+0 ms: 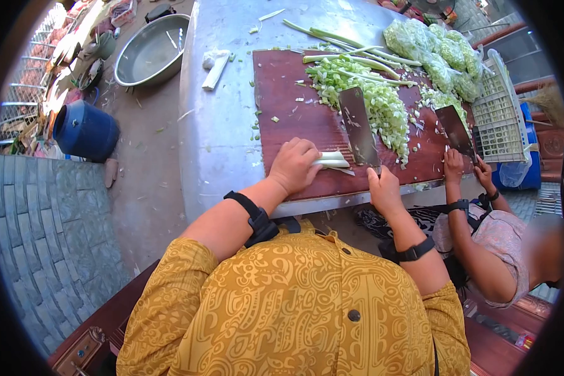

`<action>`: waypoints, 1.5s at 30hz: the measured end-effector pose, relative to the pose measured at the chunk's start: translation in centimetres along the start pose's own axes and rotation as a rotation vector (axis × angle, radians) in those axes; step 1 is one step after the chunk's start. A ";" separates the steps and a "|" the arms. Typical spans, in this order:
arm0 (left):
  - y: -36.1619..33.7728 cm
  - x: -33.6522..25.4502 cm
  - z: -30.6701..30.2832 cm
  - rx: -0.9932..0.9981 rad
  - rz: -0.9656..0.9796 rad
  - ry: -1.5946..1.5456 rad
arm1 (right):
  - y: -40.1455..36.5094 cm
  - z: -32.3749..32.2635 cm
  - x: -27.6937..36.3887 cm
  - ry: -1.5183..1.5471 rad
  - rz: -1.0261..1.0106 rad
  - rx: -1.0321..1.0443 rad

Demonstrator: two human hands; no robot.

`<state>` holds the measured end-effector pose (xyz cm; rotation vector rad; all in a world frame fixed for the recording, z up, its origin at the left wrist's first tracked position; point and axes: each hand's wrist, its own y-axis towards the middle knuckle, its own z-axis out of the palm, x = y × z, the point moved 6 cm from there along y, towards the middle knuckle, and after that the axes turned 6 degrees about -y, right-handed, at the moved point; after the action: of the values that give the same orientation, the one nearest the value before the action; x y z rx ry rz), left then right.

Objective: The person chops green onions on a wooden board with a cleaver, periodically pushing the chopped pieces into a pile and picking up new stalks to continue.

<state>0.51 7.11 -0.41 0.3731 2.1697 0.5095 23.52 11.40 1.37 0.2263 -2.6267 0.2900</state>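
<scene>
My left hand [294, 164] is closed around a few short white scallion stalks [333, 160], which lie flat on the dark red cutting board [279, 94]. Their ends stick out to the right, toward the blade. In my right hand [385, 187] I grip the handle of a broad cleaver [358, 125], its blade angled up and away just right of the stalks. A heap of chopped pale-green scallion [382, 109] lies beyond and beside the cleaver. Several long uncut scallions [357, 50] rest across the board's far edge.
At the right, a co-worker's hand [454, 164] is beside another cleaver [455, 130] on the same board. Bags of chopped greens [435, 56] and a white plastic crate [500, 113] stand behind. A white bundle [215, 69] lies on the metal table [222, 131]; a basin [153, 53] is left.
</scene>
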 end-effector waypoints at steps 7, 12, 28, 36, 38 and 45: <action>-0.1 0.1 0.1 -0.006 -0.006 -0.012 | -5.2 -3.7 3.1 -0.320 -0.113 0.189; -0.1 0.3 0.3 0.009 -0.030 -0.009 | -4.7 -2.3 2.4 -0.415 -0.132 0.201; -0.2 -0.2 -0.1 0.011 -0.018 0.024 | -2.3 -2.4 3.7 -0.168 -0.129 0.039; -0.1 0.0 -0.1 -0.001 -0.020 0.010 | -6.7 -3.5 3.1 -0.392 -0.128 0.199; -0.3 0.1 0.0 0.000 -0.015 0.002 | -6.2 -2.7 2.9 -0.415 -0.142 0.195; -0.3 0.0 -0.2 0.003 0.008 -0.001 | -1.4 1.6 3.9 -0.372 -0.160 0.062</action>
<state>0.36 6.80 -0.42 0.3838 2.1692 0.5107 19.70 9.23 2.09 0.5559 -2.9435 0.2978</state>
